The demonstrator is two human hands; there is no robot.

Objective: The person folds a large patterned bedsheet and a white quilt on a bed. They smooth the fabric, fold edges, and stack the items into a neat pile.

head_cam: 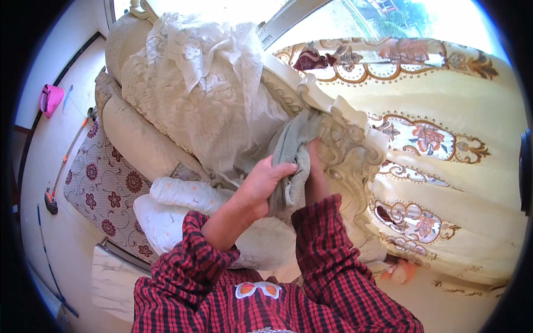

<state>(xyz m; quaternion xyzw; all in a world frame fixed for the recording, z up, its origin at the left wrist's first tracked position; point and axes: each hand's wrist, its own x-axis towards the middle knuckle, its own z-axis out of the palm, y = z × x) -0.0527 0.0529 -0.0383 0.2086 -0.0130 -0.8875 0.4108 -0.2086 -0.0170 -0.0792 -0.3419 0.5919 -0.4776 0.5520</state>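
My left hand (266, 181) grips a bunched grey-green cloth (291, 145), thumb on top of its folds. My right hand (315, 160) is at the cloth's right side, by the carved cream frame (341, 141) of an upholstered sofa; its fingers are mostly hidden behind the cloth and the frame. The upper end of the cloth lies against the carved edge. To the left, a white lace cover (195, 95) drapes over the sofa's backrest and cushions. Below my left forearm lie white padded bundles with small orange prints (189, 193).
A sheer curtain with embroidered flowers (441, 166) hangs at the right beside a window. A patterned rug (112, 183), an orange-and-black long-handled tool (64, 160), a pink container (51, 100) and a marble-patterned tabletop (116, 283) are at the left.
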